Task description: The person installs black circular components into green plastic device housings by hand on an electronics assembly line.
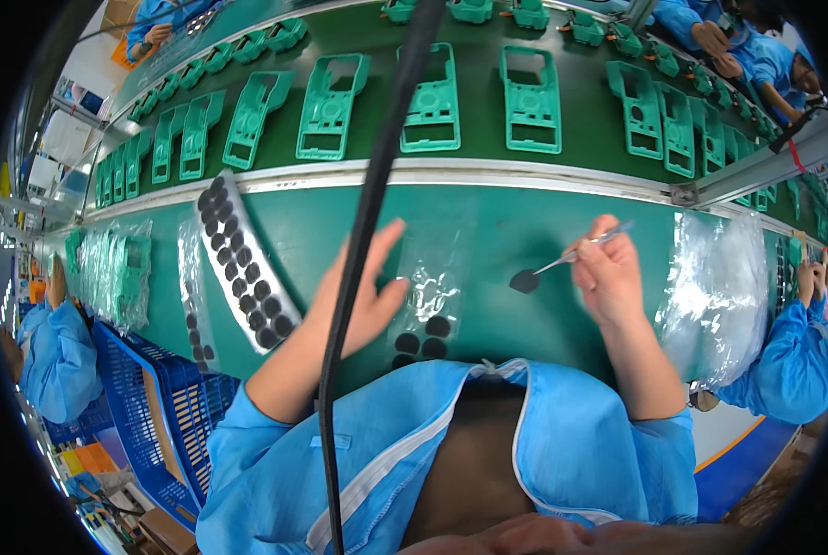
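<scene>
My right hand (608,273) is closed around a pair of metal tweezers (556,263). At the tweezers' tip is a black disc (524,280) with a pointed edge; whether it hangs from the tip or lies on the green mat I cannot tell. Fingers spread, my left hand (363,287) is over the mat and holds nothing visible. Beside it lies a transparent plastic sheet (437,268) with several black discs (435,326) at its near end. Left of my forearm lie a white backing strip (212,257) full of black discs and a narrower transparent strip (190,282) with a few.
Beyond a metal rail (488,173), green plastic housings (531,102) stand in a row on a conveyor belt (474,111). Plastic bags (715,287) lie at right, bagged green parts (118,273) at left. A black cable (377,194) crosses the view. Co-workers' sleeves (58,356) flank me.
</scene>
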Demonstrator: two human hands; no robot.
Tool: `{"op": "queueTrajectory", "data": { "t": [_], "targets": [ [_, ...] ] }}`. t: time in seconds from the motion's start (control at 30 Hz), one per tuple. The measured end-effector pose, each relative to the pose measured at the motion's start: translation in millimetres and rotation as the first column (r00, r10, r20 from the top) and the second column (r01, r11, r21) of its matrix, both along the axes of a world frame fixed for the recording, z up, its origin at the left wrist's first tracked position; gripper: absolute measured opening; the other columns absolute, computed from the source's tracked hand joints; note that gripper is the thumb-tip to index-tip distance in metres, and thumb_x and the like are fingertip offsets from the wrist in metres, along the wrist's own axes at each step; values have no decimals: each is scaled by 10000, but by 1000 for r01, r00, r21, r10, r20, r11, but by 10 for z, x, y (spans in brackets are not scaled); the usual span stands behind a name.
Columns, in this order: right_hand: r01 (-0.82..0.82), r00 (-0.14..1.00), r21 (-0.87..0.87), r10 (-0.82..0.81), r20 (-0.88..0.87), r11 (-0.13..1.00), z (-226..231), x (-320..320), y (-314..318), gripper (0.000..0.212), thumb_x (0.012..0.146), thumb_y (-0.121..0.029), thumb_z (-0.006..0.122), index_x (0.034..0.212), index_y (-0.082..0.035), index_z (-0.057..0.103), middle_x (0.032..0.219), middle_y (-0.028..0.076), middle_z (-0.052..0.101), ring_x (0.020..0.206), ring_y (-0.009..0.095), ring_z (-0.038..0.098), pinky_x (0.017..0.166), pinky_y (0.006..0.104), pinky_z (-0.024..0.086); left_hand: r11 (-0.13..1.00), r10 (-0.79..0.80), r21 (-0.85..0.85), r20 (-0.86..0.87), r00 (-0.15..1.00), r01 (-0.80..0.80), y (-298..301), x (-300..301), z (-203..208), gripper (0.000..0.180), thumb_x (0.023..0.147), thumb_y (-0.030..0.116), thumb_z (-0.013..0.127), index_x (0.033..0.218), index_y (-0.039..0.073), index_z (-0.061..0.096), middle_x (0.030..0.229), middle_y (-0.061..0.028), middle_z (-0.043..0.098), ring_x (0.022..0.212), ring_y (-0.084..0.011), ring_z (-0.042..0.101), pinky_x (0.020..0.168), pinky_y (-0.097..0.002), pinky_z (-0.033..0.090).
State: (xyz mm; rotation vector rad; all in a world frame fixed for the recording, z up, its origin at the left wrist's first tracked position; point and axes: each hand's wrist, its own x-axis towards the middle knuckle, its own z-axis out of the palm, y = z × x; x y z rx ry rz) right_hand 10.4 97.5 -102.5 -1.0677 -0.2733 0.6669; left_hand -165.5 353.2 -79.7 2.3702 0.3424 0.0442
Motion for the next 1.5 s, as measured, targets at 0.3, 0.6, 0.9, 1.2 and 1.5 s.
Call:
{"op": "queueTrajectory", "data": {
  "t": [0.3, 0.6, 0.9, 1.2, 1.5],
  "targets": [
    [-17, 975, 91, 37, -220, 996, -290, 119, 28, 130, 876, -45, 568, 908, -110, 460, 752, 107, 601, 437, 55, 378, 387, 192, 257, 867, 115, 383, 470, 875, -319, 536, 1726, -291, 573, 797, 199, 600, 1299, -2, 412, 1215, -224, 510, 1148, -374, 462, 980, -396, 365],
    [-123, 979, 76, 133, -153, 990, -326, 114, 44, 120, 884, -75, 567, 921, -123, 463, 788, 116, 626, 454, 53, 368, 415, 188, 270, 796, 467, -480, 102, 878, -368, 676, 1876, -585, 665, 827, 99, 559, 1399, 10, 231, 752, -101, 589, 618, -202, 572, 614, -320, 480],
    [-71, 997, 115, 69, 20, 991, 100, 122, -24, 146, 868, -74, 581, 900, -93, 440, 730, 98, 601, 463, 54, 406, 424, 181, 306, 911, 108, -412, 250, 962, 5, -528, 677, -325, 711, 835, -43, 490, 1443, 66, 137, 730, -43, 501, 613, -97, 480, 552, -257, 401],
    [-4, 982, -216, 45, 184, 976, 81, 91, 209, 183, 842, -69, 626, 880, -71, 448, 702, 56, 590, 483, 42, 442, 426, 174, 322, 987, -158, 75, 342, 926, 141, -348, 461, -309, 688, 731, 59, 645, 1347, -7, 345, 1227, -226, 465, 1005, -373, 511, 858, -412, 431],
    [-113, 962, -370, 195, 192, 922, 30, 208, 510, 199, 816, -28, 640, 860, -69, 450, 711, 26, 585, 498, 27, 439, 412, 165, 321, 977, -215, 73, 247, 945, 203, -268, 440, -408, 731, 706, 87, 665, 1354, -7, 341, 1364, -225, 369, 1238, -408, 375, 992, -456, 336]
  ]
}}
